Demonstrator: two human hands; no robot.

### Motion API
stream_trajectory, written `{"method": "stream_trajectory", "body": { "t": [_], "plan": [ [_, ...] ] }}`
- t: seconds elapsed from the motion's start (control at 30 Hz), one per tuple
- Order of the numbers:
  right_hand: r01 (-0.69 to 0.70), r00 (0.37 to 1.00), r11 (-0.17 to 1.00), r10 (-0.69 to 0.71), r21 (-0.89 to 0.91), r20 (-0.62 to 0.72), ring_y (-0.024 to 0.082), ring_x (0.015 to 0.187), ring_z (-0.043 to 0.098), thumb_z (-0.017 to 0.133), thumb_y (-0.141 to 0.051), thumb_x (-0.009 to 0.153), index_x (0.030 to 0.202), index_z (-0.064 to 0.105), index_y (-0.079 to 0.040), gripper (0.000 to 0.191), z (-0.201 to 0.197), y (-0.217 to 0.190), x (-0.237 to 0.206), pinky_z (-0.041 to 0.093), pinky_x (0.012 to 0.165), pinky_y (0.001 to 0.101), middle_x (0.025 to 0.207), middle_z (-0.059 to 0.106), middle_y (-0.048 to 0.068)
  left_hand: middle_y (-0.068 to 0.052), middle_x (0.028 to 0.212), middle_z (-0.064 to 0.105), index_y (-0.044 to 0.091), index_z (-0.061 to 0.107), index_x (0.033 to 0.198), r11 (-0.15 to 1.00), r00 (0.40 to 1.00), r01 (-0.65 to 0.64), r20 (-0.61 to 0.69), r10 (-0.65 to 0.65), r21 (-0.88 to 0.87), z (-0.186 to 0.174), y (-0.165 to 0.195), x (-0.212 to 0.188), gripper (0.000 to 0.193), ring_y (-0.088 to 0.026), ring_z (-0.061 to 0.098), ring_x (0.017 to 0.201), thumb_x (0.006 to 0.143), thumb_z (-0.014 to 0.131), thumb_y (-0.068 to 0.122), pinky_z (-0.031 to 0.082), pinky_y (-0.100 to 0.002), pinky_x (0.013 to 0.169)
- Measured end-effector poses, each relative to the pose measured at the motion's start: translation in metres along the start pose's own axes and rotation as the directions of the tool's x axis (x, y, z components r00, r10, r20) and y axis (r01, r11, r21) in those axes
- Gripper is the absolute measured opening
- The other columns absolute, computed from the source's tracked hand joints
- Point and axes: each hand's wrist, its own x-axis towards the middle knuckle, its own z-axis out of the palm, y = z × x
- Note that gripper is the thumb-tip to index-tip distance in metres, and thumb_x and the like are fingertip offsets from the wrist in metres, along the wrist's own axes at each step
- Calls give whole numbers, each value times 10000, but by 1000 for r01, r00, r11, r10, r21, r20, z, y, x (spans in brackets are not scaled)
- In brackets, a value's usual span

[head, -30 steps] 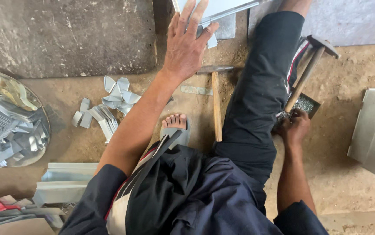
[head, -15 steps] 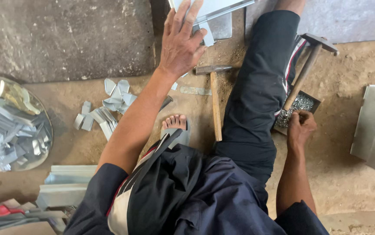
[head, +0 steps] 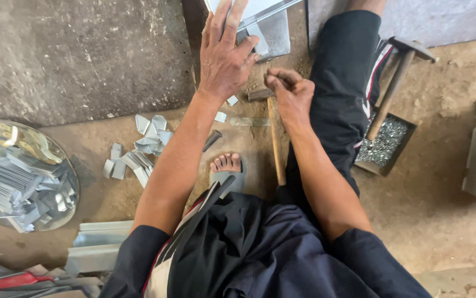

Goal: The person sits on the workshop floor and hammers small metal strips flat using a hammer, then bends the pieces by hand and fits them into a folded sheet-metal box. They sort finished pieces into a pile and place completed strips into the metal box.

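1. The left hand [head: 224, 55] lies flat, fingers spread, on a shiny folded sheet-metal piece [head: 268, 25] at the far edge of the floor. It seems to press the piece down so that it cannot slide.

2. The right hand [head: 292, 94] is just right of the left, fingers curled and pinched together at the tips. What it pinches is too small to tell. It hovers over the head end of a wooden-handled hammer [head: 274, 138].

3. That hammer lies on the dirt floor [head: 442, 209] between the person's legs, handle pointing near and head far, within easy reach of the right hand.

4. A second wooden-handled mallet [head: 392, 83] leans on the right, its handle end resting in a small dark square tray of tiny metal fasteners [head: 386, 144]. The tray sits just right of the outstretched leg in dark trousers [head: 342, 72], close to the right hand's side.

5. A scatter of small cut grey metal tabs [head: 141, 149] lies on the floor left of the left forearm, near a bare foot [head: 225, 164].

6. At the far left, a round metal bowl heaped with grey metal strips [head: 20, 182] stands well apart from both hands, apparently as a store.

7. A dark grey stone slab [head: 78, 55] fills the far left, and a pale metal channel [head: 97, 245] lies near the left elbow.
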Motion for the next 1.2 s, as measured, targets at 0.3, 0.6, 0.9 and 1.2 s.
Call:
{"method": "stream_trajectory", "body": {
  "t": [0.3,0.6,0.9,1.2],
  "plan": [
    [151,983,988,-155,-42,-97,120,775,719,718,17,953,1098,724,95,165,28,39,35,611,709,257,901,764,103,-103,1654,323,144,725,1146,999,999,36,7,-36,-28,9,-2,-2,252,-331,256,1552,934,819,243,279,-562,1277],
    [80,994,996,-78,24,-79,128,756,718,739,24,938,1185,697,94,260,28,24,33,618,691,268,897,765,111,-77,1687,277,136,740,1084,999,1000,24,-13,-25,-33,7,4,-1,204,-313,227,1576,927,842,217,296,-514,1285],
    [276,958,503,-216,-819,190,378,881,637,844,-89,724,1072,622,114,460,-40,52,-72,545,749,410,1068,605,296,-75,1690,236,144,772,1043,1000,1000,-16,16,15,18,5,7,-1,198,-322,168,1586,874,856,203,270,-523,1288],
    [-384,889,862,442,-330,122,97,533,521,591,-134,965,1051,662,-44,144,-57,-38,-102,451,474,289,692,566,20,-80,1636,272,106,740,1218,996,999,-40,-5,41,74,7,-2,-5,336,-328,213,1542,903,688,0,294,-522,1268]
  ]
}}
